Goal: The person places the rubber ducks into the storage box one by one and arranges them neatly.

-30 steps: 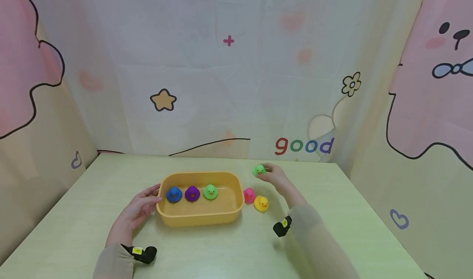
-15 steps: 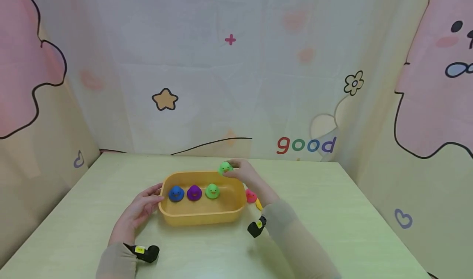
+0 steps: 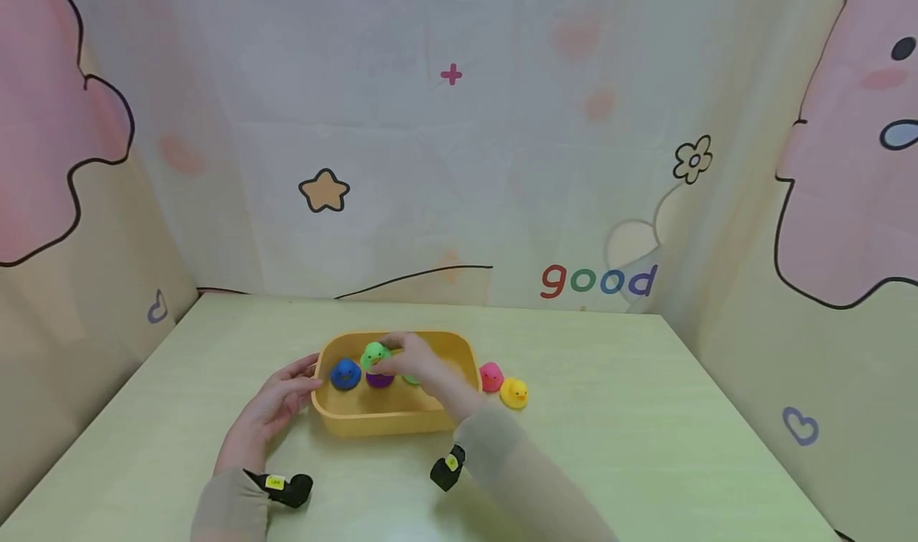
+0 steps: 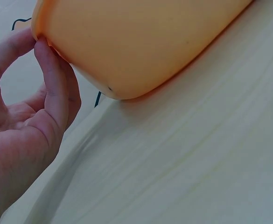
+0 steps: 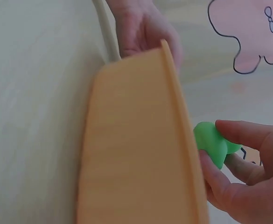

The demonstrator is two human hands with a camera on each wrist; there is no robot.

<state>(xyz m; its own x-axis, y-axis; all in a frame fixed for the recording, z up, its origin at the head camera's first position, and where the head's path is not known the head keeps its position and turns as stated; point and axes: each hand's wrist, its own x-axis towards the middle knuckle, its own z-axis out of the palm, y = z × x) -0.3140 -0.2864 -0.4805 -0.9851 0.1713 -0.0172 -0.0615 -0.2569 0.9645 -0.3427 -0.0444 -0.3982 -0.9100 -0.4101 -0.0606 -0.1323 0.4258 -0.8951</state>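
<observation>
A yellow plastic bin (image 3: 390, 425) stands on the table, and my left hand (image 3: 276, 398) pinches its left rim between thumb and fingers. Over the inside of the bin, my right hand (image 3: 416, 363) holds a light green rubber duck (image 3: 374, 354) in its fingertips. That duck overlaps a purple duck (image 3: 380, 382) sitting in the bin. To the left in the bin is a blue duck (image 3: 346, 375). Another green duck (image 3: 411, 380) in there is mostly hidden behind the right hand. In the right wrist view the held green duck (image 5: 212, 142) shows just beyond the bin's rim.
Outside the bin's right end, a pink duck (image 3: 492, 377) and a yellow duck (image 3: 515, 393) sit close together on the pale table (image 3: 645, 446). A printed cloth backdrop (image 3: 402, 207) rises behind the table and along both sides.
My right hand has carried the green duck leftward, from above the table right of the bin to over the purple duck inside it. The left hand stays at the rim.
</observation>
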